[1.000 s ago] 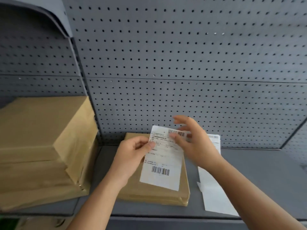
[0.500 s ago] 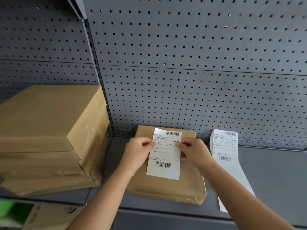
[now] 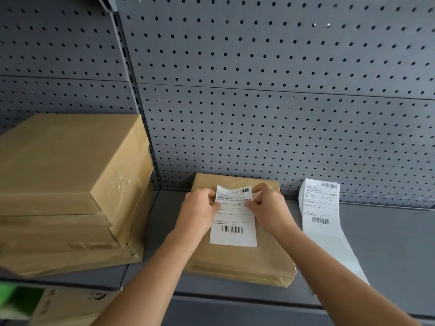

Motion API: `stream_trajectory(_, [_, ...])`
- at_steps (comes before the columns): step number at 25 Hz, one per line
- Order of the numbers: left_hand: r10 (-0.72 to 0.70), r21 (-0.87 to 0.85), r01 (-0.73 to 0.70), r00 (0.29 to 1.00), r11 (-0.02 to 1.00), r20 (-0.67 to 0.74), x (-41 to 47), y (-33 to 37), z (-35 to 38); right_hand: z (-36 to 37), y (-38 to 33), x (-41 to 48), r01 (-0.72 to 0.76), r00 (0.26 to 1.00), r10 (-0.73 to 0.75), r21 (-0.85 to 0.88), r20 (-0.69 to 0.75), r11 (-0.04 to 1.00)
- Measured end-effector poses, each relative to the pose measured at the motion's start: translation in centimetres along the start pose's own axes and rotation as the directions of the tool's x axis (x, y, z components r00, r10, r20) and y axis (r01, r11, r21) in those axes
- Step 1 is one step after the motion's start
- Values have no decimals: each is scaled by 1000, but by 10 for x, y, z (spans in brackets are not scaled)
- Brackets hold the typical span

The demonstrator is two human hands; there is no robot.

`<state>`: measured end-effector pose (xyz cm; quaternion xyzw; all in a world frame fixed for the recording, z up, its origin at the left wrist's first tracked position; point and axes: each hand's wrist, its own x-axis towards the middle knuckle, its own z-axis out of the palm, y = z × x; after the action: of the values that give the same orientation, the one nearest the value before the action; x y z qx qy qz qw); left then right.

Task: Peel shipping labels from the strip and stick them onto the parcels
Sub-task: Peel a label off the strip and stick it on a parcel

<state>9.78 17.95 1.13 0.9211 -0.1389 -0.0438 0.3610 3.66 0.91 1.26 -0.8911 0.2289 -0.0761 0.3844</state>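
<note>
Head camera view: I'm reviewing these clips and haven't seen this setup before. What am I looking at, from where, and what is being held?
There is no robot here. A camera worn on a person's head looks forward and down at their two bare hands.

The left hand and right hand pinch the upper part of a white shipping label with their fingers, over a flat brown parcel on a grey shelf. The label's top edge looks slightly lifted.

To the right lies the label strip. To the left sits a stack of brown boxes. Behind is a perforated panel.
</note>
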Motion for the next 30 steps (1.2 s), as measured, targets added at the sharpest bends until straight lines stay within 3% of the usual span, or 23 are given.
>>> stream_trajectory(5, [-4, 140, 0, 1000, 990, 28, 5, 0, -1, 6, -1, 2, 20, 1000, -19, -164, 7, 986])
stream_trajectory(8, [149, 247, -146, 989, 958, 8, 2, -4, -3, 5, -2, 1, 37, 999, -36, -306, 10, 951])
stream_trajectory(11, [372, 306, -381, 924, 873, 88, 0, -8, 0, 6, 4, -4, 221, 959, -280, -490, -48, 843])
stream_trajectory(14, [412, 349, -480, 875, 805, 254, 2, -12, 7, 17, 5, -9, 420, 902, -415, -464, 119, 780])
stream_trajectory(17, [356, 408, -477, 871, 779, 340, 6, -16, 10, 29, 7, -11, 456, 890, -392, -491, 232, 743])
stream_trajectory(26, [271, 452, -380, 919, 807, 288, 8, -34, -5, 5, 30, -15, 275, 961, -213, -544, 175, 793])
stream_trajectory(30, [286, 409, -388, 914, 826, 289, -2, -28, -6, 5, 20, -23, 320, 947, -261, -498, 185, 806])
